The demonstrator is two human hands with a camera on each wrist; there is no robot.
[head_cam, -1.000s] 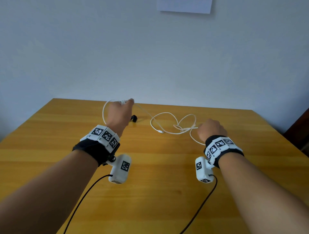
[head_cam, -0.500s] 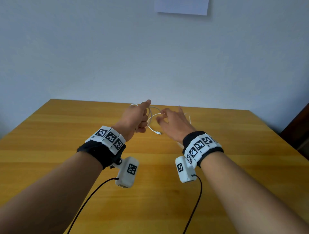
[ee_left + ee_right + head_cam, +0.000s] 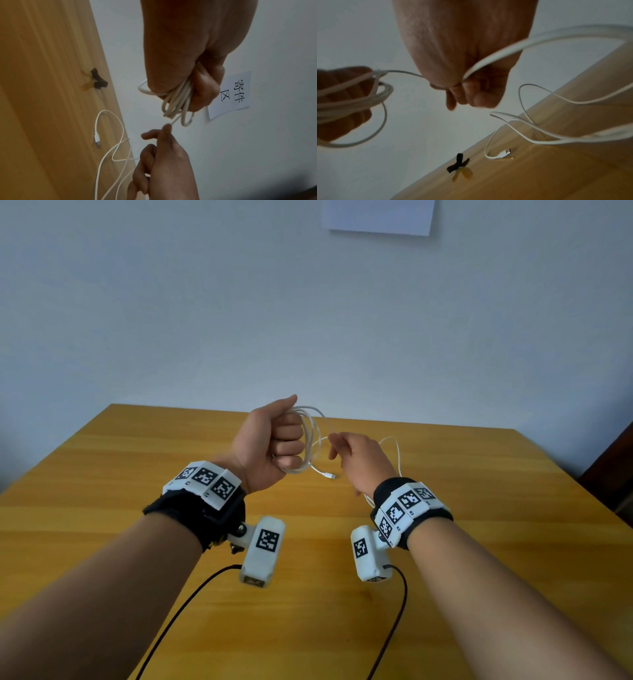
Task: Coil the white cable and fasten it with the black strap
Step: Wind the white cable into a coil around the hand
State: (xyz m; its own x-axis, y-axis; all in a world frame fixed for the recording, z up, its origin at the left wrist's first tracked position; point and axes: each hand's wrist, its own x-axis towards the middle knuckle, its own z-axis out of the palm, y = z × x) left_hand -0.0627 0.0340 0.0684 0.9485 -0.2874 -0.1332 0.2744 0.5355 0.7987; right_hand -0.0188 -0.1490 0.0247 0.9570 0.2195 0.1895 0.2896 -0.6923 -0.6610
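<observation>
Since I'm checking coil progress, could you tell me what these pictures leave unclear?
- Strap: hidden in the head view behind the left hand.
- Loop count in the cable: strands overlap, fingers cover them.
- Cable's other plug: unseen in any view.
- Right hand pinch: blurred.

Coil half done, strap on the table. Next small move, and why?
Probably lay one more loop: the right hand brings its pinched section of white cable over to the left hand, whose grip already bunches several loops. Slack and one connector lie on the table, so coiling isn't finished. The black strap can wait.
</observation>
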